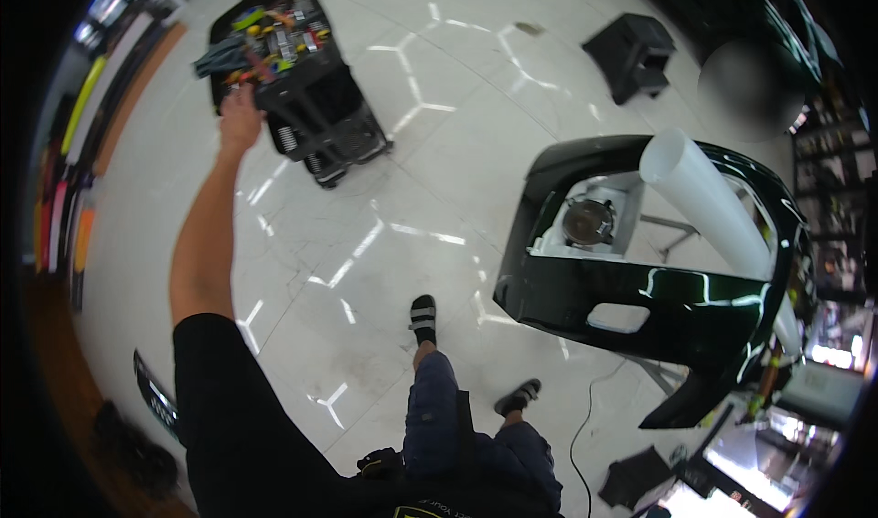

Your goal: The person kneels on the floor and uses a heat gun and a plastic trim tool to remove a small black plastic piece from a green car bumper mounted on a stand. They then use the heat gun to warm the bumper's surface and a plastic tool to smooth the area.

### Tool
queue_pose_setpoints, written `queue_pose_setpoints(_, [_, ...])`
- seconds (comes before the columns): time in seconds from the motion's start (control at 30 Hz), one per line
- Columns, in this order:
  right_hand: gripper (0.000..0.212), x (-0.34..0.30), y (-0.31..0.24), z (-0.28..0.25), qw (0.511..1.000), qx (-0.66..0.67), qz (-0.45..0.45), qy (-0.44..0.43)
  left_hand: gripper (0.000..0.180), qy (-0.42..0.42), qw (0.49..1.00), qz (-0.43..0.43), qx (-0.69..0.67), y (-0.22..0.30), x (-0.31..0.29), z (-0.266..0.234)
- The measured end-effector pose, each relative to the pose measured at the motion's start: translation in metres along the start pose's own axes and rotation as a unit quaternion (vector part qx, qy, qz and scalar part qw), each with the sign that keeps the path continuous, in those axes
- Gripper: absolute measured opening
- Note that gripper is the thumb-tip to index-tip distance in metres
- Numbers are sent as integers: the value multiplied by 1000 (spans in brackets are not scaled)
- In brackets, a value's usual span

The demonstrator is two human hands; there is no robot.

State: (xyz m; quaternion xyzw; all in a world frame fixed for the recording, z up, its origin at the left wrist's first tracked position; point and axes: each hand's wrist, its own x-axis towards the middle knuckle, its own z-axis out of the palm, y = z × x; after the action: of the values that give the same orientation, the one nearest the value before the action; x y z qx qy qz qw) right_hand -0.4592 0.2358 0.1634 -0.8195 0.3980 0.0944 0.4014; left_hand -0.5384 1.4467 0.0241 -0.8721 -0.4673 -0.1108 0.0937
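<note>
- Head view: the left hand (240, 120) is stretched far out to the black tool cart (297, 79) on the white floor (366, 271), at the cart's near corner beside a grey-blue tool (219, 58) that sticks out over the edge. The fingers look curled, but I cannot tell whether they grip anything or only touch the cart.
- The right hand is not in view.
- Judging from this, the work is at a fetching stage: the hand is at the cart and nothing is visibly lifted out yet. The black car bumper (658, 289) on its stand, with a white roll (709, 198) lying across it, stands well apart from the cart and is untouched.
- Hard to read: the cart's tray is a jumble of small coloured items, too small to name. The fisheye rim darkens the shelves at the left and the counter at the lower right.
</note>
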Motion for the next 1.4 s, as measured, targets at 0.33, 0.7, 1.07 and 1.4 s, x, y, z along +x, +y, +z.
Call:
queue_pose_setpoints(0.33, [42, -139, 49, -88, 978, 38, -84, 189, 83, -104, 989, 75, -76, -61, 19, 49])
queue_pose_setpoints(0.7, [6, -120, 101, -28, 946, 191, 140, 221, 40, -506, 799, -37, -322, -46, -203, -32])
queue_pose_setpoints(1.07, [14, -14, 140, -54, 818, 576, -7, -3, 51, -557, 682, 331, -339, 384, -518, -172])
queue_pose_setpoints(1.4, [25, 135, 35, -56, 697, 697, -91, -141, 63, -396, 448, 673, -435, 801, -824, -457])
